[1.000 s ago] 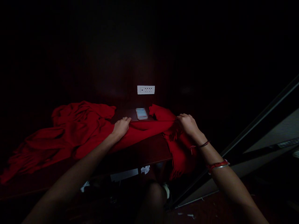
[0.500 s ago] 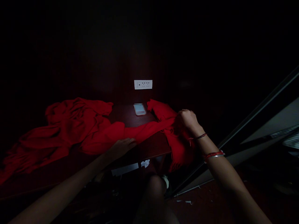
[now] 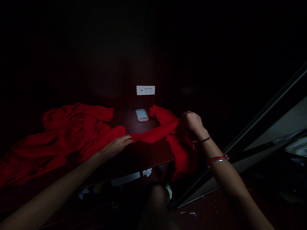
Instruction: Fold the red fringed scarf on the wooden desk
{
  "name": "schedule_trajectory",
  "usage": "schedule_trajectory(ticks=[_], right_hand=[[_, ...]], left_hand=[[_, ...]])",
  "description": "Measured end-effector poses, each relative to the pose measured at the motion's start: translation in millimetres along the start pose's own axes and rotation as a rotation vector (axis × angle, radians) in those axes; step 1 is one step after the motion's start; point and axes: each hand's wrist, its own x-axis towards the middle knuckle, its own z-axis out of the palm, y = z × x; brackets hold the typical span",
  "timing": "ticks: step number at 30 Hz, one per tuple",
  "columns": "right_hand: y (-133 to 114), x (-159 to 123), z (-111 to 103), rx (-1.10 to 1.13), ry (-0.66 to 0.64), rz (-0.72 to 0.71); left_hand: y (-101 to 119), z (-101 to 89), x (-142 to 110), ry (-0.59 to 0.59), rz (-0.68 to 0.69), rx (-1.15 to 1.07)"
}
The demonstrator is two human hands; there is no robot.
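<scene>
A red fringed scarf (image 3: 155, 132) stretches between my two hands over a dark wooden desktop. My right hand (image 3: 192, 121) is closed on its right end, raised above the desk's right edge. Farther left, my left hand (image 3: 120, 144) pinches the near edge of the cloth; its fingertips press together on it. A rumpled heap of red cloth (image 3: 72, 131) spreads over the left of the desk. Another red fringed piece (image 3: 183, 156) hangs over the right edge below my right hand. In the dim light I cannot tell whether these are one cloth.
A blurred pale packet (image 3: 142, 115) lies at the back of the desk (image 3: 148, 153), under a white wall socket (image 3: 145, 90). White papers (image 3: 127, 179) show below the desktop. To the right stands a dark-framed slanting panel (image 3: 266, 134). Scraps (image 3: 192, 213) lie on the floor.
My left hand has moved slightly left and up and now grips the cloth's edge. The strip between my hands is pulled straighter. My right hand stays nearly in place.
</scene>
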Motion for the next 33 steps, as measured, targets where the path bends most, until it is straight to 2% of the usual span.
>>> schedule_trajectory(ticks=[3, 5, 10, 15, 20, 24, 30, 33], right_hand=[[1, 3, -5, 0.030, 0.016, -0.012], [3, 5, -10, 0.057, 0.016, -0.021], [9, 5, -27, 0.121, 0.014, -0.019], [13, 4, -34, 0.150, 0.006, -0.069], [11, 4, -33, 0.137, -0.016, -0.074], [12, 5, -32, 0.104, -0.016, -0.070], [14, 29, -25, 0.018, -0.024, -0.028], [15, 55, -20, 0.107, -0.062, 0.065]], left_hand=[[-11, -9.1, 5, 0.136, -0.044, -0.126], [-15, -15.8, 7, 0.170, -0.082, -0.171], [-24, -42.6, 8, 0.191, -0.224, -0.276], [-34, -65.0, 6, 0.152, -0.172, -0.273], [-41, -68.0, 6, 0.073, -0.132, -0.233], [-50, -64.9, 10, 0.027, -0.130, -0.093], [-76, -60.5, 25, -0.097, -0.251, 0.128], [-88, -63.6, 36, -0.092, -0.370, 0.213]])
